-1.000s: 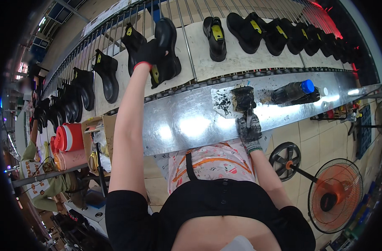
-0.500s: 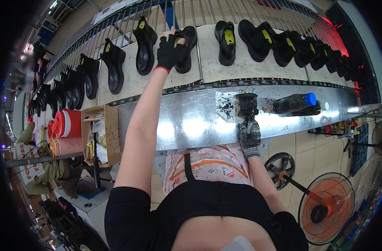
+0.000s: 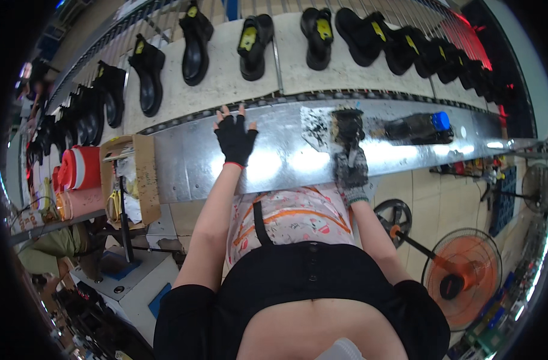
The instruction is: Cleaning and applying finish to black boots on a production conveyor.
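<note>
My left hand (image 3: 235,138), in a black fingerless glove with a red cuff, is spread open over the metal worktop (image 3: 193,171), holding nothing. Black boots stand on the pale rack beyond it; closest is a boot (image 3: 254,51) with a yellow patch inside its opening. My right hand (image 3: 351,170), in a grey glove stained black, is closed at the worktop's near edge. What it grips is dark and hard to make out. Just past its fingers lies a black-smeared block or pot (image 3: 348,124) on a stained white sheet (image 3: 313,129).
Dark bottles, one with a blue cap (image 3: 440,121), lie to the right. At the left are a cardboard box (image 3: 143,180) and a red-and-white jug (image 3: 82,171). A chain (image 3: 211,109) runs along the rack's near edge. An orange fan (image 3: 463,279) stands at lower right.
My left hand has come away from the boot on the rack, back toward me over the worktop. The boot stays on the rack. The right hand remains by the smeared block; the view has shifted.
</note>
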### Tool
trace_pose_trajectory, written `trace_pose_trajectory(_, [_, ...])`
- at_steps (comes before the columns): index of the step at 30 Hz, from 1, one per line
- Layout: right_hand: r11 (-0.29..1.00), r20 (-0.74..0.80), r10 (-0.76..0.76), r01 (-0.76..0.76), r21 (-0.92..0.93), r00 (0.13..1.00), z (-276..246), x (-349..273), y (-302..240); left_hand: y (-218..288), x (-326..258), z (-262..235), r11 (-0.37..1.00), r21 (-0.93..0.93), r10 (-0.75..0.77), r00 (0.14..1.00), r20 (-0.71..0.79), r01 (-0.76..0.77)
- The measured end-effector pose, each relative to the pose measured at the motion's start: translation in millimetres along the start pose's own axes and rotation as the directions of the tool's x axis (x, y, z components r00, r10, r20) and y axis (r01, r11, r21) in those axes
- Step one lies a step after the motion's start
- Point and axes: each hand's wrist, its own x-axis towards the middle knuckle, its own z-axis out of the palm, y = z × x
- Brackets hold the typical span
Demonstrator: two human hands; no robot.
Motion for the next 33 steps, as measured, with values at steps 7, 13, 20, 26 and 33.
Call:
trace_pose_trajectory(7, [0.979,0.031,0.161,-0.163,0.122,0.987,0.6,3.3,-1.3,-0.4,2.6,-2.6,0.999,-0.030,-0.012,0.998,0.058,0.014])
trace_pose_trajectory(13, [0.963,0.080,0.223,-0.232,0.136,0.972,-4.7,3.9,-3.6,3.5,0.8,-4.2,0.999,-0.015,-0.031,0.998,0.056,0.032])
trace_pose_trajectory(20, [0.979,0.009,0.141,-0.141,0.146,0.990,1.9,-0.8,8.4,1.5,2.2,-3.0,0.999,-0.037,-0.011,0.999,0.040,0.012])
trace_pose_trajectory(26, [0.818,0.319,0.321,-0.430,0.382,0.892,-25.7,-17.9,-16.5,4.4,1.5,-5.8,0.999,-0.017,-0.028,0.998,0.047,0.029])
trace_pose_trajectory(33, [0.436,0.596,0.533,-0.799,0.415,0.601,-50.3,-25.4,-29.4,2.5,1.8,-4.5,0.999,-0.023,-0.032,0.999,0.042,0.033])
